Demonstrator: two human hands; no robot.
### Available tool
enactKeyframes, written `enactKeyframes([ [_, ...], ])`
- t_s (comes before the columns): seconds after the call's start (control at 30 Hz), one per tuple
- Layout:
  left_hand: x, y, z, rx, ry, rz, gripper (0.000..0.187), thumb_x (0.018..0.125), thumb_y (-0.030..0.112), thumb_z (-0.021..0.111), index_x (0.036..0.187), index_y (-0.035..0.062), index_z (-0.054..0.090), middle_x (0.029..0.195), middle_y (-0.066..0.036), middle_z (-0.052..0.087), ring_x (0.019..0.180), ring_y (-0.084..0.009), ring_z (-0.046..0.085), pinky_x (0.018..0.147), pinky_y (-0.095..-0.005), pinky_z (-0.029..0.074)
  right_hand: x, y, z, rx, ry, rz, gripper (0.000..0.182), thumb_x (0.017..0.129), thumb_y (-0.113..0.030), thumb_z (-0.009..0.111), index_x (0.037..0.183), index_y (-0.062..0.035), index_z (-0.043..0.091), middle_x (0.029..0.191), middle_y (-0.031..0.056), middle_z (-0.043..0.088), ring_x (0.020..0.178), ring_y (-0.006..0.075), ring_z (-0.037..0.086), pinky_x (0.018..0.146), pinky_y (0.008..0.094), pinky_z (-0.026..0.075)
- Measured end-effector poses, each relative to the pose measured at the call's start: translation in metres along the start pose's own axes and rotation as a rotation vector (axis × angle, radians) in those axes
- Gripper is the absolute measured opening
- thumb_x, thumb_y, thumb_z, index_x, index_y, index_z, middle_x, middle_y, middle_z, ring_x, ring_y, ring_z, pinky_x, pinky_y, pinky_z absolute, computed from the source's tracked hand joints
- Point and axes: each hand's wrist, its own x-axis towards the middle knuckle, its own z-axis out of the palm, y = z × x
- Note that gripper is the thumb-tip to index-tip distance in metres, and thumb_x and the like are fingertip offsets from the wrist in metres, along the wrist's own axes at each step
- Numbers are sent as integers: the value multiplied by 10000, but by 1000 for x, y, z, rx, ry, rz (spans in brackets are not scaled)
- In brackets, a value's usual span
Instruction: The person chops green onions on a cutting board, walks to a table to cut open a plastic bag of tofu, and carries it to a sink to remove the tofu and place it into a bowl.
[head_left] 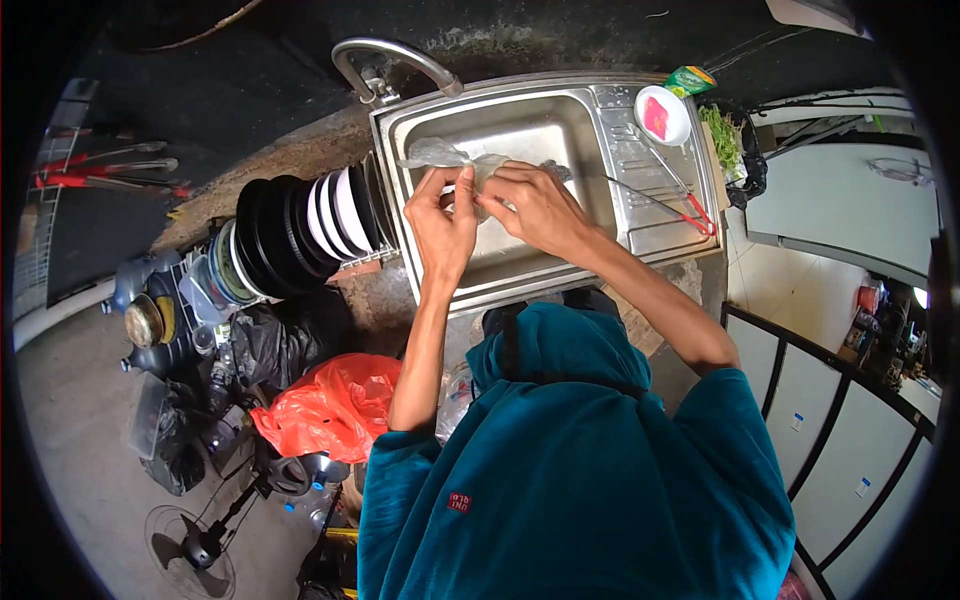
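Over the steel sink basin point(570, 135), my left hand point(443, 222) and my right hand point(532, 203) are close together, fingers pinched on a thin, translucent plastic bag point(436, 153). Part of the bag spreads out beyond the fingertips towards the faucet side. My fingers hide its middle, and whether anything is inside cannot be made out. A small dark item point(557, 170) lies in the basin just beyond my right hand.
A curved faucet point(405, 48) rises behind the sink. Red-handled tongs point(690, 205), a white bowl point(662, 116) and a green packet point(690, 80) are on the right drainboard. Greens point(722, 145) lie beyond it. Racked plates point(345, 210) stand left; a red bag point(335, 405) lies below.
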Motion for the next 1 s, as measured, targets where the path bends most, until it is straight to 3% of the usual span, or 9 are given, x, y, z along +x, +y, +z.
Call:
enactKeyframes([
  [0.13,3,-10,5,-91,59,-179,205,921,134,632,862,-59,666,732,-110,642,608,-108,584,507,-251,473,-8,3,-5,55,-32,-102,107,797,-54,680,779,18,603,747,146,599,737,307,600,648,408,484],
  [0.3,-4,-24,13,-95,109,-147,192,910,148,650,878,-37,690,700,-90,654,557,-91,556,474,-238,410,-24,16,-8,18,38,-264,101,779,-48,711,829,25,661,729,113,599,712,273,595,645,396,482],
  [0.43,-11,-27,18,-131,157,-118,189,912,147,647,866,-32,688,690,-91,651,572,-97,564,479,-245,415,-34,18,-15,56,37,-253,116,774,-59,724,855,14,685,738,108,620,699,260,591,632,379,484],
  [0.53,-23,-20,23,-180,128,-243,194,913,148,645,851,-33,682,712,-101,653,610,-116,585,505,-254,450,-36,18,-22,130,-53,-32,87,786,-70,718,834,-3,691,686,90,612,691,263,585,646,372,492],
  [0.6,-29,-17,26,-150,118,-135,203,913,149,643,841,-37,675,742,-111,651,647,-137,602,534,-261,484,-38,27,-19,149,-41,232,208,780,-180,737,903,-26,670,837,105,618,840,289,603,776,412,490],
  [0.7,-35,-19,29,-79,74,-145,223,929,170,631,868,-41,672,751,-92,646,656,-115,574,559,-255,468,-28,35,-2,-100,211,234,258,766,-156,743,980,-35,663,976,113,578,887,262,567,811,392,471],
  [0.8,-33,-18,28,-60,45,-163,250,942,195,623,878,-42,671,749,-69,644,662,-83,538,565,-242,425,-19,41,4,-186,113,275,341,745,-182,760,1032,-47,634,1129,120,518,998,266,546,873,392,452],
  [0.9,-33,-22,25,-56,51,-78,194,928,134,617,859,-41,666,788,-128,646,668,-155,609,561,-278,522,-8,58,8,-26,40,236,217,790,-153,725,949,-21,659,961,121,598,877,280,600,786,392,487],
  [1.0,-38,-23,21,-75,47,-42,235,939,195,624,874,-25,676,762,-55,637,626,-81,506,516,-241,386,-1,61,7,106,24,294,158,830,-131,696,904,6,669,803,120,633,733,258,623,696,377,503],
])
